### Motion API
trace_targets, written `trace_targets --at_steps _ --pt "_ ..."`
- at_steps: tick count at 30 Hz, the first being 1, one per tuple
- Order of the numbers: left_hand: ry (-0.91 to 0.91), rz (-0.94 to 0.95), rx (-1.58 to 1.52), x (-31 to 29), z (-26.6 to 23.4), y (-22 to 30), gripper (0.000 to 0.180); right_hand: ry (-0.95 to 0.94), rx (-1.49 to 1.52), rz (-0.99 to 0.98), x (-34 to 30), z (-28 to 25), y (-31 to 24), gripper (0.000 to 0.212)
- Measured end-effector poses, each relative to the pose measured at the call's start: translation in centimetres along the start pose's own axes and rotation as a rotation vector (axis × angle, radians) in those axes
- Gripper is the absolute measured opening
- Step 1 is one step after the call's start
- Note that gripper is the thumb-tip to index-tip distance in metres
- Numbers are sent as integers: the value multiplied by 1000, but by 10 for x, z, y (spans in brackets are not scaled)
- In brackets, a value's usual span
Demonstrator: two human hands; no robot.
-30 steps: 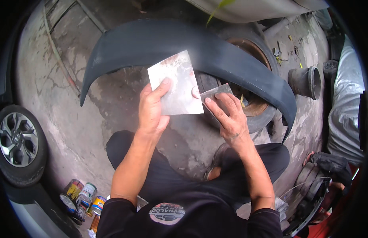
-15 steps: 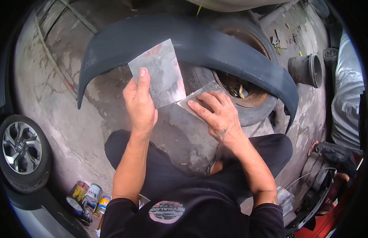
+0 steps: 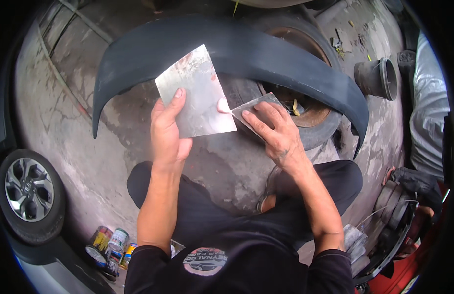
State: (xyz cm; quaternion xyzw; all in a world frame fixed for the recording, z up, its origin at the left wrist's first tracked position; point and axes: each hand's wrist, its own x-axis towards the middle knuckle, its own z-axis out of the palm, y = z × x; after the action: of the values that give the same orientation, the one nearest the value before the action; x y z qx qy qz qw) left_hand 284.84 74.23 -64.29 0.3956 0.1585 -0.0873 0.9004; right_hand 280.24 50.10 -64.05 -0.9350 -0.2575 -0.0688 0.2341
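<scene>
My left hand (image 3: 169, 128) holds a square shiny metal plate (image 3: 195, 92) by its lower left edge, thumb on top. A small pinkish blob of putty (image 3: 222, 105) sits at the plate's right edge. My right hand (image 3: 276, 133) grips a smaller grey metal scraper blade (image 3: 251, 105), whose corner touches the plate at the putty. Both are held above a long curved dark grey car bumper (image 3: 246, 49) that lies across a tyre (image 3: 315, 132) on the concrete floor.
A car wheel (image 3: 28, 191) stands at the left edge. Several small paint tins (image 3: 112, 245) sit on the floor by my left knee. A dark pipe piece (image 3: 376, 78) lies at the right, near another person's grey sleeve (image 3: 430, 112). Car parts (image 3: 393, 215) lie at lower right.
The plate has tilted and shifted in my left hand. The scraper has come up to the plate's right edge, where the putty blob now shows.
</scene>
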Motion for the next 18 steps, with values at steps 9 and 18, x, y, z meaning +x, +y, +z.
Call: trace_targets --at_steps 9,18 --pt "59 147 198 0 3 -17 38 63 -5 -32 23 14 -30 54" --pt "123 316 182 13 -7 -6 37 -3 37 -19 11 1 -14 60"
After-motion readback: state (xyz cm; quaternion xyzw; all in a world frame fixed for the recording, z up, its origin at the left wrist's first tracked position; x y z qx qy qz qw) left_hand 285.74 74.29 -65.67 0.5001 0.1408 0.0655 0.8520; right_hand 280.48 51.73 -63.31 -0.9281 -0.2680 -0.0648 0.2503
